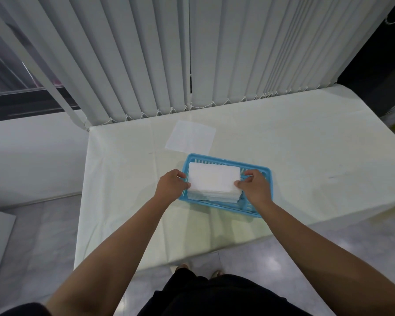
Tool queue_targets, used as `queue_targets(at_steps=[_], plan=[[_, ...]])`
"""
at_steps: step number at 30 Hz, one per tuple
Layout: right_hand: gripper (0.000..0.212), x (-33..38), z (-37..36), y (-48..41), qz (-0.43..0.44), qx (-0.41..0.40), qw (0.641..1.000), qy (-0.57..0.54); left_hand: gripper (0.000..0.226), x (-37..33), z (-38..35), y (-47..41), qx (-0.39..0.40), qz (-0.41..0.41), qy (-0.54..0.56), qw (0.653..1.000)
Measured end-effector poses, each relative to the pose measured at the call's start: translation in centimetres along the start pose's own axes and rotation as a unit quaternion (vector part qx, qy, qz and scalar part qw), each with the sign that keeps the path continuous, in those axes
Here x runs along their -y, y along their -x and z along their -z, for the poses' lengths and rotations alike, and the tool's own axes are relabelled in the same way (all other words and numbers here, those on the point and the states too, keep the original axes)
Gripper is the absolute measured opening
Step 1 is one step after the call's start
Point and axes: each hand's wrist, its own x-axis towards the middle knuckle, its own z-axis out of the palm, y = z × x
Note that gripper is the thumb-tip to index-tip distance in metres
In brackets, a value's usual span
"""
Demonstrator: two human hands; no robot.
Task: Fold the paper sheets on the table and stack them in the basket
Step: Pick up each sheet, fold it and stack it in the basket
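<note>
- Two hands hold one folded sheet (pixel 214 179): my left hand (pixel 172 185) pinches its left short edge, thumb on the near corner and fingers curled behind, and my right hand (pixel 253 188) pinches the right short edge the same way.
- Between my hands the folded sheet is a white, soft-looking rectangle with a faintly textured face.
- Just under my hands it lies on top of a stack of folded sheets (pixel 214 197), whose layered edges show at the near side.
- That stack sits inside a light blue plastic basket (pixel 244 208), rectangular with slatted walls. My right hand is over its right part and my left hand is at its left wall.
- Beyond my left hand, past the basket's far rim, one unfolded sheet (pixel 190 137) lies flat, thin and nearly square.
- Everything rests on a tabletop (pixel 306 144) covered in pale cream cloth with faint creases.
- Past the tabletop's far edge hang white vertical blinds (pixel 237 53) linked by a bead chain; glossy grey floor tiles (pixel 43 236) lie below my left arm.
</note>
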Motion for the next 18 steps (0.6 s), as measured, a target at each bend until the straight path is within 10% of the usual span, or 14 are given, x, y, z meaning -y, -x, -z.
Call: queue_targets(at_steps=[18], plan=[[0.054, -0.2, -0.2, 0.9, 0.012, 0.090, 0.994, 0.065, 0.042, -1.0, -1.6, -0.9, -0.026, -0.068, -0.150, 0.986]])
